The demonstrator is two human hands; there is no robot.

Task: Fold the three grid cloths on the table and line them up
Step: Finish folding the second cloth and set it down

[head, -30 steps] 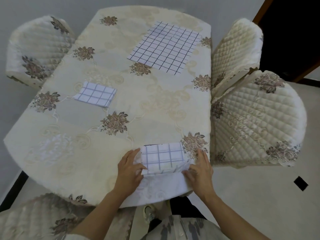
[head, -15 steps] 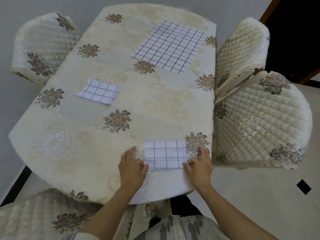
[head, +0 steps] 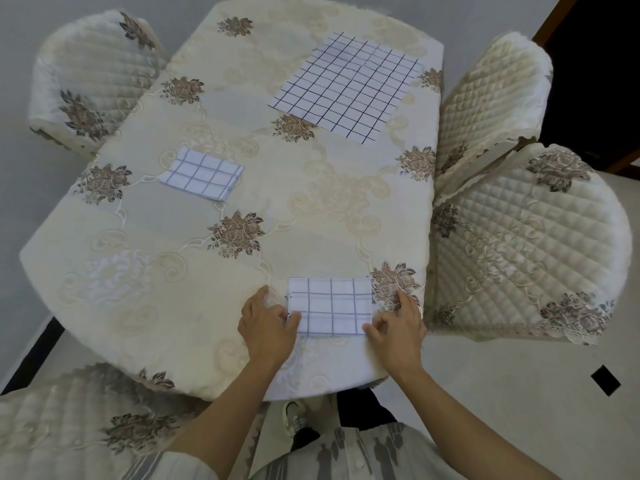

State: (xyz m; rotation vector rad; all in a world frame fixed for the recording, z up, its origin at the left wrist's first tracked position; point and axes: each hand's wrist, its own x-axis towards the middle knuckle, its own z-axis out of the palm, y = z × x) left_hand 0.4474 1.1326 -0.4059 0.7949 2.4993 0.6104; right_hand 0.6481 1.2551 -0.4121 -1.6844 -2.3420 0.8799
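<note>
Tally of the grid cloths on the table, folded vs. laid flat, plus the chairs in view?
Folded grid cloths: 2
Unfolded grid cloth: 1
Quilted chairs: 4
Total: 7

view: head | faces: forward-down | over near table [head: 145, 327] edge | close

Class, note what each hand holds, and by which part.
The near folded cloth: left hand at its near left corner, right hand at its near right corner. Whether pinched or only pressed cannot be told.
</note>
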